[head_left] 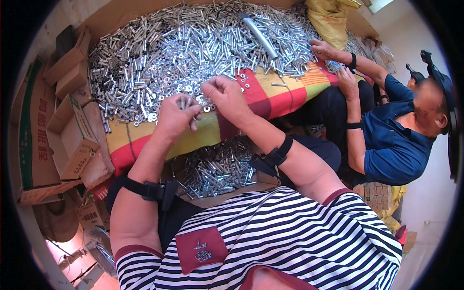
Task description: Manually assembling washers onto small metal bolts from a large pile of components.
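My left hand (172,115) is closed at the near edge of the heap, its fingers curled round what looks like a metal bolt (184,103). Just to its right, my right hand (225,96) is closed in a pinch, thumb against fingers; whatever lies between the fingertips is too small to make out. Beneath and beyond both hands spreads a big heap of loose silver bolts and sleeves (140,94), with many washers and nuts (181,72) in its middle. A few stray washers (243,79) lie on the checked cloth (285,99) beside my right hand.
A cardboard box of finished-looking bolts (217,176) sits below the cloth, by my lap. Open cartons (72,130) stand at the left. A metal tube (261,37) lies on the heap. At the right a co-worker (396,130) reaches over the heap, near a yellow sack (331,19).
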Demonstrator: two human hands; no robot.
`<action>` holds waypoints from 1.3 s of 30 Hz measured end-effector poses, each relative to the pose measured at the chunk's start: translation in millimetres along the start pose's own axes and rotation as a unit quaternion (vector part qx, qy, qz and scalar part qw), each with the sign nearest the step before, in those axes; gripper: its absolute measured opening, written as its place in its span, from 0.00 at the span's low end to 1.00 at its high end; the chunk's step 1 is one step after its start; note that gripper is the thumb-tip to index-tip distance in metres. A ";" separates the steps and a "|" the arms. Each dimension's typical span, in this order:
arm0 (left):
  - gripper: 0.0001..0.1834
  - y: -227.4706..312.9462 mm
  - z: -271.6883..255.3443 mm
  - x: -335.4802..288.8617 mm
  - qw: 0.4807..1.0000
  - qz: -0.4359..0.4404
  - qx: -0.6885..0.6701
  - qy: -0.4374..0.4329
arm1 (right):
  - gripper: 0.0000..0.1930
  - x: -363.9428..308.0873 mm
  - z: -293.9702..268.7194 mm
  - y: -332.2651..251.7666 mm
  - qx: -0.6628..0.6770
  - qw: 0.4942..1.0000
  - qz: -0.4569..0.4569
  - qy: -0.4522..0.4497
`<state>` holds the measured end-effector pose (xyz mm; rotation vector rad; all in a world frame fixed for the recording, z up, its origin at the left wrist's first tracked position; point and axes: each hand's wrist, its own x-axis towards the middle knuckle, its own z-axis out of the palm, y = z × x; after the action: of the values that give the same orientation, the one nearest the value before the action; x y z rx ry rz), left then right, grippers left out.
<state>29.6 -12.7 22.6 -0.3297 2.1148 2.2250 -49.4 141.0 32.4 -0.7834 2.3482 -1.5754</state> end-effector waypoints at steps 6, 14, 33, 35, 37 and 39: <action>0.02 -5.2 17.8 -7.2 0.997 0.001 -0.061 -0.040 | 0.28 -4.5 16.8 0.8 0.374 0.926 -0.006 0.053; 0.05 -5.4 -32.8 -4.6 0.992 -0.082 0.069 -0.065 | 0.09 -19.4 18.4 -11.9 0.043 0.990 -0.126 0.052; 0.07 -29.3 -14.8 -0.1 0.971 0.029 0.229 0.057 | 0.06 -5.8 0.9 17.3 -0.190 0.976 -0.104 0.034; 0.06 -17.4 -6.2 -4.6 0.981 0.002 0.191 0.041 | 0.05 -12.2 -8.7 17.8 -0.058 0.998 -0.026 0.012; 0.04 -11.3 -3.4 -8.3 0.988 -0.023 0.153 0.028 | 0.05 -21.4 -12.5 6.7 0.140 0.986 0.078 -0.034; 0.04 -17.1 -3.4 -6.7 0.996 -0.005 0.082 -0.031 | 0.05 -24.7 -11.6 9.9 0.177 0.979 0.090 -0.051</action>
<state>39.7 -14.3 7.0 -0.2582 2.2380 2.0122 -37.0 166.3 25.2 -0.5386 1.9271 -1.7574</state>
